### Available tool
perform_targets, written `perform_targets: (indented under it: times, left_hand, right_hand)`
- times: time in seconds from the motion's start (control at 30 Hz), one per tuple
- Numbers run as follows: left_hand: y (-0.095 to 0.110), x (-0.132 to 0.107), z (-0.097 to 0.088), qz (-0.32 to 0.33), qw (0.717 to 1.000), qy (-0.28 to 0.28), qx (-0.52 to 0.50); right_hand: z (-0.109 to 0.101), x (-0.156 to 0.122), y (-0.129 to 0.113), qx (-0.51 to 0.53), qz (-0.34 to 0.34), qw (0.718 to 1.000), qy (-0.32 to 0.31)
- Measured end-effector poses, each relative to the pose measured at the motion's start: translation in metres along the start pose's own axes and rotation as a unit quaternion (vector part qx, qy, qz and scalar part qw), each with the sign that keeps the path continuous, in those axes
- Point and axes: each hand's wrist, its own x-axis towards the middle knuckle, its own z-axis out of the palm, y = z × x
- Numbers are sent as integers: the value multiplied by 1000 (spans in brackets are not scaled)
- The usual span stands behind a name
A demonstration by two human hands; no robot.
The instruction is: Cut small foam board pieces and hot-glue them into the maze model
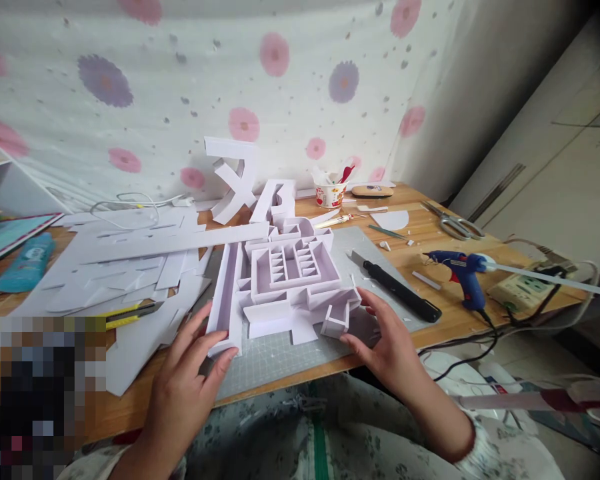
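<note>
A white foam-board model (267,315), built from many upright strips with hollow compartments, lies on the grey cutting mat (275,363). My left hand (193,363) holds the near left corner of its long side strip between thumb and fingers. At the near right corner, my right hand (387,337) grips a small hooked end, thumb in front and fingers behind. A black utility knife (403,290) lies on the mat to the right of the model. Behind the model stand more white foam-board shapes (237,180), one leaning against the curtain.
White board sheets (125,267) pile up at left, with a yellow cutter (130,315) on them. On the right are a blue glue gun (463,273), scissors (455,223) and a power strip (525,287) with cords. A paper cup (330,193) stands at the back.
</note>
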Motion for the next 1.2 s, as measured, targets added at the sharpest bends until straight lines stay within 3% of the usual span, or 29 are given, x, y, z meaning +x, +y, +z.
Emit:
perform_targets:
  times: [0.43, 0.57, 0.67, 0.73, 0.83, 0.97, 1.07, 1.2]
  left_hand:
    - [11, 3, -4, -1, 1000, -2, -19]
    - [18, 6, -14, -5, 998, 49, -24]
    - [33, 9, -25, 40, 995, 68, -54]
    - [49, 13, -27, 91, 991, 19, -94]
    - [77, 23, -15, 126, 980, -99, -114]
    - [100, 38, 12, 105, 954, -279, 24]
    - [107, 47, 23, 95, 931, -341, 85]
    - [112, 52, 27, 95, 919, -369, 106]
  right_hand:
    - [-4, -4, 3, 2, 4, 1000, 14]
    - [-15, -6, 7, -27, -3, 999, 43]
    - [-23, -10, 14, -67, -36, 997, 28]
    - [-26, -15, 18, -82, -67, 994, -21]
    - [-29, -26, 17, -92, -108, 988, -67]
    - [-38, -45, 8, -61, -148, 983, -86]
    - [-51, -56, 2, -11, -160, 983, -87]
    - [-63, -57, -1, 4, -133, 991, -18]
